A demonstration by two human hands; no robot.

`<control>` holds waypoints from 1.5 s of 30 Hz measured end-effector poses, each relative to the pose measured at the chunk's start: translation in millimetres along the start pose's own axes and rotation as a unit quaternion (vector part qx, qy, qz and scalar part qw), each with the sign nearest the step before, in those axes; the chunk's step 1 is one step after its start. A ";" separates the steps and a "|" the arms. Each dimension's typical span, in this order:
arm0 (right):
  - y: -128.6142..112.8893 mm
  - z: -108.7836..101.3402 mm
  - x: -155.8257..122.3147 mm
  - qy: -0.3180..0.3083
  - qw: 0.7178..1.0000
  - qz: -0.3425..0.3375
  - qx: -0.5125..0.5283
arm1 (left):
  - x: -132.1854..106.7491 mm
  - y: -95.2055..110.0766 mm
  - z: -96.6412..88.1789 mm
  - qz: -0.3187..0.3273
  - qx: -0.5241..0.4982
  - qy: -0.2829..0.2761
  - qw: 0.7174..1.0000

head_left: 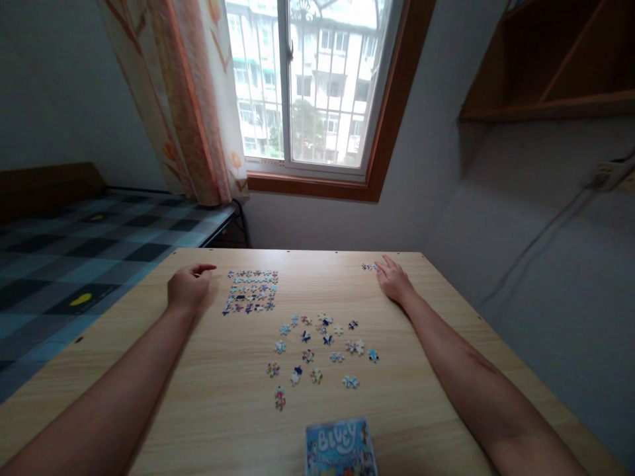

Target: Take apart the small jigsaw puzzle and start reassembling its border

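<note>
My left hand [189, 286] rests on the wooden table with its fingers loosely curled and one finger pointing right; nothing shows in it. Just right of it lies a block of jigsaw pieces [251, 289] laid out in neat rows. Toward the far right, my right hand [393, 277] lies with fingers stretched out, its fingertips touching the end of a short row of jigsaw pieces [368, 267]. Between my forearms, loose jigsaw pieces [316, 375] are scattered, some colourful side up. The fingertips partly cover the short row's right end.
A blue Bluey puzzle box [340, 447] sits at the near edge of view. The table [223, 383] ends at a wall below a barred window [327, 92]. On the left stands a bed with a checked cover [124, 228]; a wooden shelf [546, 109] hangs on the right.
</note>
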State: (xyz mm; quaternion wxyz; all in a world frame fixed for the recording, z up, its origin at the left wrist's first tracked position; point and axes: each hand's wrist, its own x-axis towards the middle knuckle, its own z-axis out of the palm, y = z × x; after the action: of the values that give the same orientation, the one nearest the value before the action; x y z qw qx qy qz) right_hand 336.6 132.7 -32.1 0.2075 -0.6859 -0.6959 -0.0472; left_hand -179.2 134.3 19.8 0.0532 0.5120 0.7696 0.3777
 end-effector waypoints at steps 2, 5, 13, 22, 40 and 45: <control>-14.2 -9.5 -3.4 0.033 0.998 -0.053 0.029 | -0.1 0.0 0.3 0.001 -0.001 -0.003 1.000; -51.2 -29.7 -13.2 0.034 0.973 -0.201 0.107 | -0.2 0.1 0.6 0.000 -0.001 -0.003 1.000; -125.8 -53.1 -48.6 -0.171 0.886 -0.396 0.171 | 0.9 -2.6 2.8 0.006 -0.007 0.003 1.000; -120.6 -44.3 -46.1 -0.186 0.920 -0.323 0.122 | 2.2 -2.8 2.6 0.001 -0.002 0.000 1.000; -41.7 -31.4 -13.9 -0.004 0.989 -0.141 0.041 | 0.4 -0.6 -0.1 0.007 -0.010 0.006 1.000; -38.1 -25.3 -14.8 -0.027 0.979 -0.199 0.029 | 1.7 -3.3 1.7 -0.001 -0.012 0.004 1.000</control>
State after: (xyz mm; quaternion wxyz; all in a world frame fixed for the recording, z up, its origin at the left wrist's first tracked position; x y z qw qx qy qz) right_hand 304.7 107.9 -6.0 0.1948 -0.5282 -0.8250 -0.0482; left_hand -181.7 136.0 17.1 0.0568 0.5090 0.7659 0.3888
